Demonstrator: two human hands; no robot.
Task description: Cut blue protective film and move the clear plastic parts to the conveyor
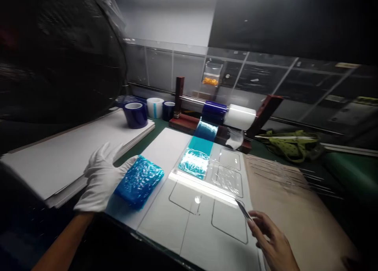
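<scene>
A pale panel (203, 239) marked with rounded outlines is lying between both hands' fingers. Beyond them, a wooden stand (183, 124) is carrying blue (214, 110) and white rolls (240, 116), with a shiny blue film strip (203, 147) trailing toward the fingers. The gloved left hand (100, 178) is keeping its fingers spread, its thumb touching a crinkled blue piece (141, 182); whether it is gripping, I cannot tell. The bare right hand (270, 235) is pinching a slim metal tool (242, 210). A loose hold could be risking a dropped piece; a slipping tip, a scratched panel.
</scene>
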